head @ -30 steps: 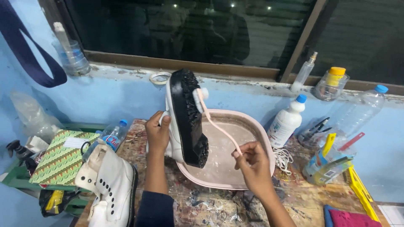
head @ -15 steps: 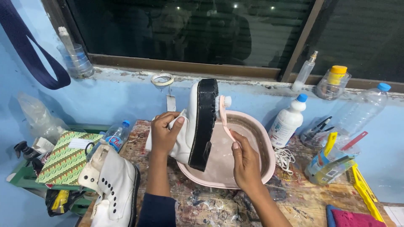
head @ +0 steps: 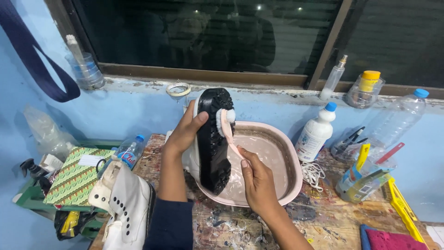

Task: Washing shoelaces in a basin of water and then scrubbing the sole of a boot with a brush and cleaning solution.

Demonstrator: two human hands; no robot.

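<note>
the left hand (head: 185,132) grips a white boot (head: 210,139), black sole up, over the pink basin (head: 282,153) on the counter (head: 231,227). the right hand (head: 256,178) holds a pink brush (head: 227,127), bristles on the sole: scrubbing step. next probably calls for steady strokes along the tread.

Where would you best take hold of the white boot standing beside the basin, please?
Probably by the open collar at the top of the white boot, reaching down from above: it stands upright at the table's left edge, top facing up, with nothing covering it.
</note>
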